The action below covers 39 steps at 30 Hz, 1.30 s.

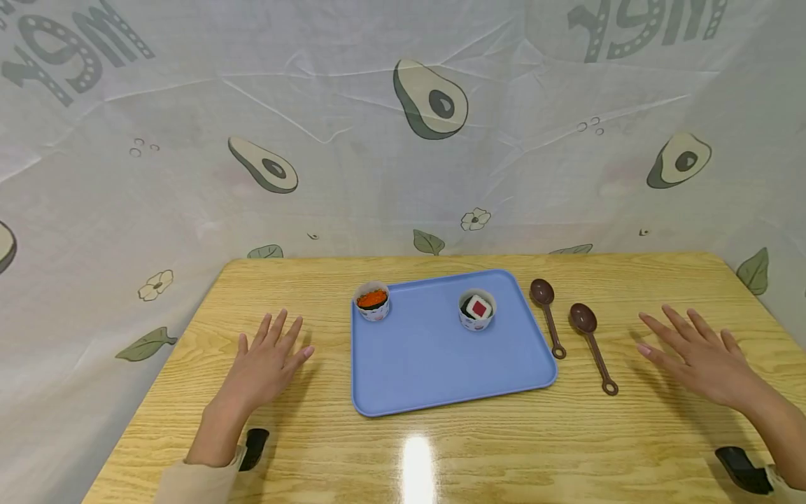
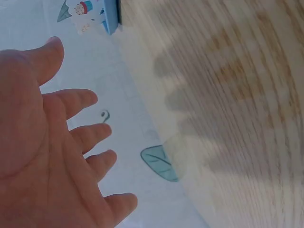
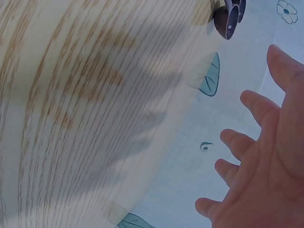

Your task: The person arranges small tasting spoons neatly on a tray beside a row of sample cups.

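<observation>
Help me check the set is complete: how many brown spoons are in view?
2. One brown spoon lies close along the right edge of the blue tray; the other spoon lies between it and the right hand, on the table. None appears hidden.

Left hand [image 1: 267,367] and right hand [image 1: 702,360] well apart, fingers spread, palms down, both unladen.

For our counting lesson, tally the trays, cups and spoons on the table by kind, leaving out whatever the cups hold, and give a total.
Blue tray: 1
Patterned cups: 2
Brown spoons: 2
Total: 5
</observation>
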Available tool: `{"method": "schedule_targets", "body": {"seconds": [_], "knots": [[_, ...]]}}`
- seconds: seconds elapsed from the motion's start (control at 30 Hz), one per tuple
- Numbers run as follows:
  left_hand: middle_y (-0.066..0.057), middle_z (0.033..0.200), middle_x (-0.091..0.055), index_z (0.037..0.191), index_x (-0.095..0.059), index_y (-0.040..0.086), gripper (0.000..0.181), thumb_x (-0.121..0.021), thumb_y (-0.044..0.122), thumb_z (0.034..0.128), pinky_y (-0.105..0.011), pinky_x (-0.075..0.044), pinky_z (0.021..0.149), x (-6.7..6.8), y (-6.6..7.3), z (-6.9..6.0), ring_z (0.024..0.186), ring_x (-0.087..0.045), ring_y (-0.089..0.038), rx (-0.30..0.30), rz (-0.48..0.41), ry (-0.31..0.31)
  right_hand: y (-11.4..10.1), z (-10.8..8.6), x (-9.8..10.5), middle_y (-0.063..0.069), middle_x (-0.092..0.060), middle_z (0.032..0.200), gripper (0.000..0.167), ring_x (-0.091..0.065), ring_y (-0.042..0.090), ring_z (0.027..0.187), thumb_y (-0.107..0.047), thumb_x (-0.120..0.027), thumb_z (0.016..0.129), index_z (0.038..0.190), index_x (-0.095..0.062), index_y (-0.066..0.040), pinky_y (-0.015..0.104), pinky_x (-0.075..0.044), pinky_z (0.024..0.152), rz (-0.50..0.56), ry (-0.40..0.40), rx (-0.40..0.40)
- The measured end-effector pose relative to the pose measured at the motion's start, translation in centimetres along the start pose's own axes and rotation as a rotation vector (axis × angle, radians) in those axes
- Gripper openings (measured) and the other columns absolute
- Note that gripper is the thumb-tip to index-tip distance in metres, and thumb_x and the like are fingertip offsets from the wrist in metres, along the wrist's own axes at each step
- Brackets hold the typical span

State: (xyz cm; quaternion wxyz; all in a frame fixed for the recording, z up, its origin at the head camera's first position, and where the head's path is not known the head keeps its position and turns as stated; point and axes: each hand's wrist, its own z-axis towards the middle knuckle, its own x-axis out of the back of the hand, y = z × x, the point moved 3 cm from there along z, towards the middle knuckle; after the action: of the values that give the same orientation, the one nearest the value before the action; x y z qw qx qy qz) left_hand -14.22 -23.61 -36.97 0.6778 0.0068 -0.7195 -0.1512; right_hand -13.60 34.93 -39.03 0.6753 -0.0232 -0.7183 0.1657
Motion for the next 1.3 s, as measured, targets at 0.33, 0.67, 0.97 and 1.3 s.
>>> {"method": "schedule_targets", "body": {"seconds": [0.33, 0.67, 0.97, 1.3], "knots": [[-0.029, 0.143, -0.019, 0.142, -0.027, -0.001, 0.067, -0.042, 0.046, 0.0948, -0.07, -0.011, 0.099, 0.1, 0.6, 0.8, 0.132, -0.012, -0.046, -0.045, -0.116, 0.012, 0.0, 0.3, 0.1, 0.035, -0.016, 0.141, 0.066, -0.006, 0.058, 0.125, -0.038, -0.046, 0.095, 0.145, -0.018, -0.005, 0.079, -0.007, 0.084, 0.011, 0.052, 0.012], [-0.029, 0.132, -0.04, 0.137, -0.034, -0.005, 0.064, -0.055, 0.035, 0.0911, -0.06, -0.034, 0.096, -0.3, 1.8, 1.6, 0.122, -0.035, -0.046, -0.042, -0.376, -0.026, -0.4, 0.7, 0.7, 0.043, -0.033, 0.126, 0.065, -0.032, 0.061, 0.108, -0.036, -0.048, 0.095, 0.138, -0.027, 0.009, 0.071, -0.032, 0.076, 0.103, 0.0, -0.013], [-0.016, 0.104, -0.062, 0.116, -0.055, -0.006, 0.037, -0.063, 0.015, 0.087, -0.038, -0.052, 0.078, -1.6, 2.8, 2.5, 0.097, -0.058, -0.029, 0.071, -0.609, -0.03, -0.8, 0.5, 0.7, 0.043, -0.041, 0.119, 0.059, -0.058, 0.044, 0.08, -0.034, -0.05, 0.094, 0.128, -0.041, 0.014, 0.059, -0.044, 0.065, 0.111, 0.013, -0.024], [-0.014, 0.087, -0.059, 0.105, -0.054, -0.012, 0.023, -0.06, -0.004, 0.084, -0.034, -0.056, 0.068, -3.4, 3.5, 3.1, 0.076, -0.061, -0.022, 0.22, -0.906, -0.075, -1.0, 0.3, 0.6, 0.037, -0.048, 0.116, 0.053, -0.054, 0.05, 0.089, -0.03, -0.054, 0.093, 0.122, -0.047, 0.014, 0.058, -0.046, 0.065, 0.125, 0.06, 0.003]]}}
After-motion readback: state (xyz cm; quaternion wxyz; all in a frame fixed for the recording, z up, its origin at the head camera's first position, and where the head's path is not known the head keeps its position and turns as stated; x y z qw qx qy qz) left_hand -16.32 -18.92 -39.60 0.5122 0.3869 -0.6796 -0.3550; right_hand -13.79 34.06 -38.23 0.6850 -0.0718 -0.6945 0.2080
